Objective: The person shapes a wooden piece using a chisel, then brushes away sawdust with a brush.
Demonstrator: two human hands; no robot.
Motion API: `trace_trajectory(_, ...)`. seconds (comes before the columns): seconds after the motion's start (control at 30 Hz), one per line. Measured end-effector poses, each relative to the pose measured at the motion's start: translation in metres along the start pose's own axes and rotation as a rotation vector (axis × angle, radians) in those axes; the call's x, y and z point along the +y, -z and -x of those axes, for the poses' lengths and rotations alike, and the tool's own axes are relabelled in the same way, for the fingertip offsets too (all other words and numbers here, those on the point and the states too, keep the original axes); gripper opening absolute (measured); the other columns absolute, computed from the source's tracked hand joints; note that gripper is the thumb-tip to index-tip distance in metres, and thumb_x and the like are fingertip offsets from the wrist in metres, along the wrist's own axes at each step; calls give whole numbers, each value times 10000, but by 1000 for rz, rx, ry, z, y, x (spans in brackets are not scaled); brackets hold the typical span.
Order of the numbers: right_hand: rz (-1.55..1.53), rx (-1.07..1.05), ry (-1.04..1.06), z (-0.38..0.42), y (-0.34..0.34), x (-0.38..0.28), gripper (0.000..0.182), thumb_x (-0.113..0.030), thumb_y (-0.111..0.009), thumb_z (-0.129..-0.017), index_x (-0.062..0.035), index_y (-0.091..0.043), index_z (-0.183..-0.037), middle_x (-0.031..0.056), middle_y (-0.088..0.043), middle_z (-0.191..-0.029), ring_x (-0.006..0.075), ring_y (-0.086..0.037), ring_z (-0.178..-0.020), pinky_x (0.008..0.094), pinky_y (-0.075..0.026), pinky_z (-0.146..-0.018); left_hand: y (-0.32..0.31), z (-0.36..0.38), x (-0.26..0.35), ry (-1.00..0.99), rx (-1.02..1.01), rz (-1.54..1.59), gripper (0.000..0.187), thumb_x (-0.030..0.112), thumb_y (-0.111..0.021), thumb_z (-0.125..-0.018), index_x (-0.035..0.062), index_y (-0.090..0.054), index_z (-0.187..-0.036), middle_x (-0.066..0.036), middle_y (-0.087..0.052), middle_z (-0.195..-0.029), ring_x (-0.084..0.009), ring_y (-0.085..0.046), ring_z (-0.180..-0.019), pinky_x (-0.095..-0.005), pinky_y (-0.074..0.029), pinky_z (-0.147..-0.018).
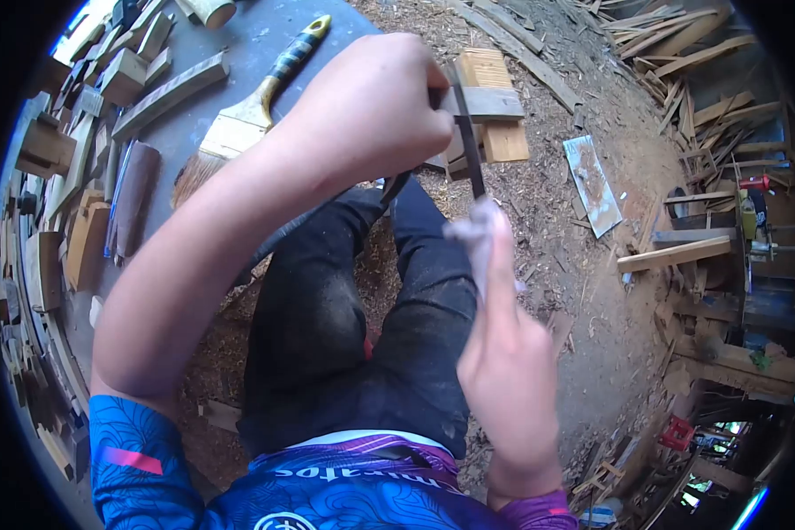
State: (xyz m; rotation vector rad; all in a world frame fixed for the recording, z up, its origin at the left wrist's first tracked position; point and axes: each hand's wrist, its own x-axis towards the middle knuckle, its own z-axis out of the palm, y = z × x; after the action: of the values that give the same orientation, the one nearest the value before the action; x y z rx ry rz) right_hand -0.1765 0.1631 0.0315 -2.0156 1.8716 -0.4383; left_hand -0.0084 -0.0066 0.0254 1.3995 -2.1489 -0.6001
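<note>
My right hand (511, 367) is closed, with its index finger stretched along a pale cloth (479, 234) wrapped round the lower end of a narrow, dark flat metal blade (470, 146). The blade runs up past the knuckles of my left hand (384, 93), which is curled into a fist. What the fist holds is hidden under its fingers. Just behind the blade, a grey wooden strip (495, 103) lies across a light wood block (506, 141). Below the left wrist a dark curved piece shows between my knees.
A wide paintbrush (238, 131) lies on the blue-grey table (256, 49) beneath my left forearm. Wood offcuts (170, 95) and a brown roll (138, 199) crowd the table's left. Shavings cover the ground, where a pale board (593, 185) lies. Scrap wood (715, 115) is heaped at right.
</note>
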Motion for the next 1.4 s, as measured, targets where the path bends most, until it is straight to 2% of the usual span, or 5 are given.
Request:
trace_trajectory(0.27,62,-30,1,-45,-3,-2,694,19,-506,-974,-71,-278,-1623,324,-670,-788,493,-688,-735,587,-499,-610,34,2,42,269,-247,135,257,118,-599,-956,-29,-766,-826,-121,-676,-775,-145,-600,-557,-301,-508,-494)
trace_trajectory(0.4,-21,-77,-103,8,-2,-1,680,73,-419,-995,-78,-250,-1637,190,-672,-1346,411,-705,-1091,498,-566,-827,-4,1,-8,-72,60,-5,394,246,-751,-816,-39,-769,-1087,-202,-718,-943,-315,-708,-932,-387,-537,-895)
trace_trajectory(0.57,39,68,-13,-48,-22,3,619,-11,-486,-985,-62,-331,-1583,337,-665,-800,496,-691,-737,624,-481,-608,30,2,34,286,-289,119,250,132,-616,-957,-21,-770,-833,-115,-691,-800,-142,-590,-548,-294,-512,-502)
trace_trajectory(0.67,109,126,87,-80,-23,2,650,-11,-502,-973,-61,-316,-1593,328,-670,-802,487,-698,-738,607,-493,-616,-9,3,-13,-132,131,-10,389,264,-747,-824,-8,-777,-1100,-203,-717,-931,-308,-700,-925,-376,-532,-881)
trace_trajectory(1.4,37,0,-34,-47,-28,5,697,46,-442,-997,-120,-245,-1644,292,-719,-1077,450,-734,-853,566,-529,-654,34,13,34,77,-102,121,230,98,-607,-872,-63,-725,-758,-239,-672,-681,-336,-658,-604,-417,-546,-660)
